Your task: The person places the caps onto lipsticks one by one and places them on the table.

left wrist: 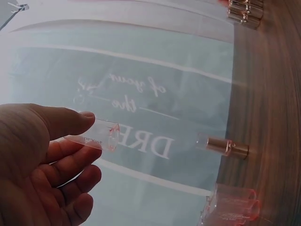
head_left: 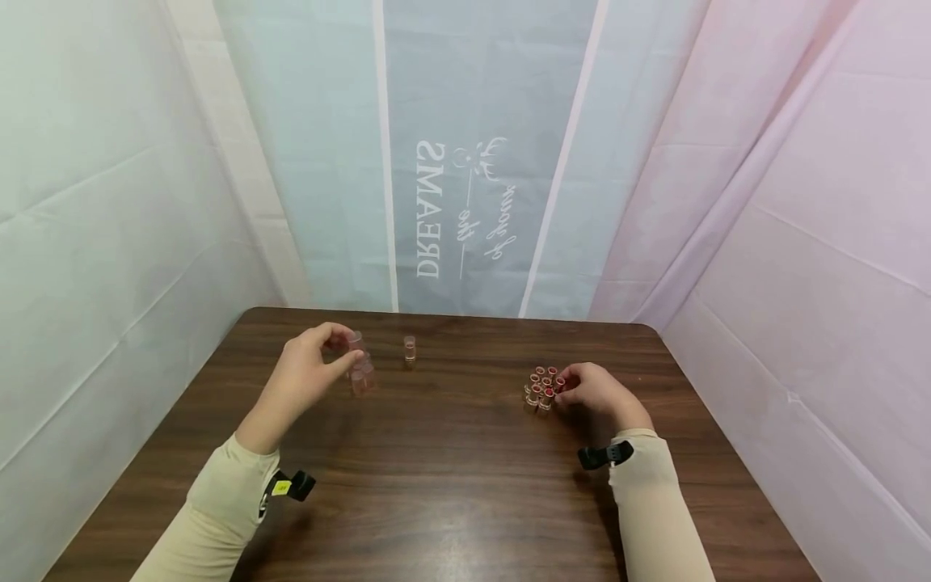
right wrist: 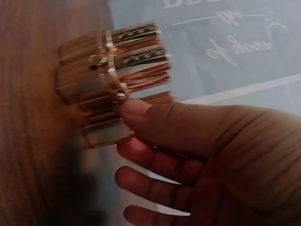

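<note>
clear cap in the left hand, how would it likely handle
The clear cap is probably light for its size, given its thin, see-through walls. It's likely stiff, its outline looking undented in the left hand. Its glossy surface may be slippery.

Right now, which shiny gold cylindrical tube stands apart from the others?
The clear-capped gold tube, alone, nearer the left hand; the other gold tubes cluster together at the right hand.

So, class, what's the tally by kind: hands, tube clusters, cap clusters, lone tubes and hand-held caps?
Left hand, right hand: 2
Gold tube cluster: 1
Clear cap cluster: 1
Lone capped tube: 1
Held clear cap: 1
Total: 6
</note>
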Available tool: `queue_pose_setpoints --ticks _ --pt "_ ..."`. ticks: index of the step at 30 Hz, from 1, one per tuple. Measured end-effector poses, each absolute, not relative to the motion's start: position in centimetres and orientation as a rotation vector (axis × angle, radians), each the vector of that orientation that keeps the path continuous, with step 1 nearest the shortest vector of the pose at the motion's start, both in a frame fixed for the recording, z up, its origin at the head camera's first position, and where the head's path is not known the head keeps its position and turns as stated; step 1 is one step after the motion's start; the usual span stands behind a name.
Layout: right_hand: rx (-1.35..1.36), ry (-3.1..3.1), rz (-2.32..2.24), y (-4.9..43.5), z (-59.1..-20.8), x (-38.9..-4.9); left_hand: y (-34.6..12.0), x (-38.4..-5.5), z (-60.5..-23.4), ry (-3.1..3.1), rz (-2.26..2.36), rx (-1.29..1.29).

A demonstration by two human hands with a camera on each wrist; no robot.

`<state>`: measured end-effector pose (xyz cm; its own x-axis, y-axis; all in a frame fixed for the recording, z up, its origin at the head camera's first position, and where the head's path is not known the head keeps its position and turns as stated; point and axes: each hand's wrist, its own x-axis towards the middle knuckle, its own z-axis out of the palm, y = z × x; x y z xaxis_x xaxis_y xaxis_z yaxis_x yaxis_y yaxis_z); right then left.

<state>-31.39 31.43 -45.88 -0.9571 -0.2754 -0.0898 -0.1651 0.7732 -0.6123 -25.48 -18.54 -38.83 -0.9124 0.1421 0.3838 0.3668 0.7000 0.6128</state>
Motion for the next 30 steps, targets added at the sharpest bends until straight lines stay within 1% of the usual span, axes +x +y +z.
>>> queue_pose_setpoints --ticks 3,9,20,25,30 --pt "-0.378 2.806 -0.872 31.2 -46.2 -31.5 -18.6 -25.3 -38.8 -2.595 -1.034 -0.402" --pt "-0.341 2.888 -0.782 30.7 -47.0 -31.8 -18.5 -25.4 -38.9 -2.578 -1.053 -0.435" --pt "-0.247 2.899 -0.799 30.9 -47.8 -31.9 -17.9 -25.4 -39.4 -2.569 -1.128 -0.475" --pt "-0.247 2.893 -0.846 31.4 -47.2 -31.7 -17.7 -25.3 -39.3 -2.558 -1.137 -0.471" --pt "-0.195 2.904 -0.944 32.2 -45.7 -30.9 -17.5 -25.2 -39.3 -2.568 -1.136 -0.485"
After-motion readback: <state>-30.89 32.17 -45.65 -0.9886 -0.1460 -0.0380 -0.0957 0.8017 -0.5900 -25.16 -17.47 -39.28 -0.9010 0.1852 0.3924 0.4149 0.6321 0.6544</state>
